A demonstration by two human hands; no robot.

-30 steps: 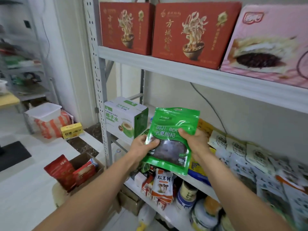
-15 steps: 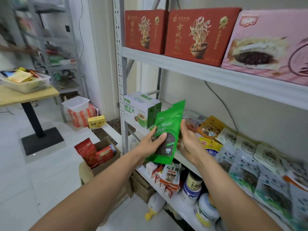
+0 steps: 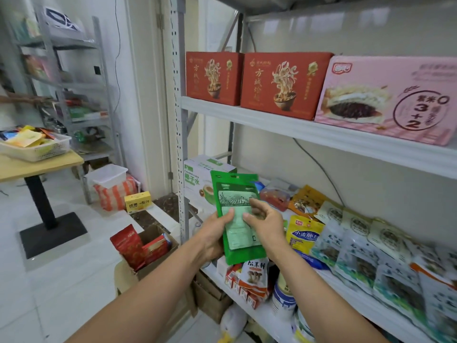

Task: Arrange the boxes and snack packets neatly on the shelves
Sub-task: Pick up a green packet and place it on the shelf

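green packet held up in both hands, in front of the middle shelf

the green packet (image 3: 236,194) is up in the air in front of the middle shelf (image 3: 346,289), not on it yet. its back side, with the pale label, faces us. the left grip (image 3: 217,233) holds the left edge, thumb on the label and fingers behind. the right grip (image 3: 265,225) pinches the right edge with thumb and fingertips. both are closed on the packet.

i think the packet is light and soft. it is a thin, shiny bag, so it can bend, flop and slip. the stuff inside may slide to the bottom. holding it by the two side edges, near the middle, looks like a good way to keep it flat and straight. squeezing the middle hard could crush what is inside.

on the shelf the white packets (image 3: 358,246) lie in a row, and a yellow packet (image 3: 305,233) is just beside the right grip. the coconut box (image 3: 197,184) stands behind the green packet.
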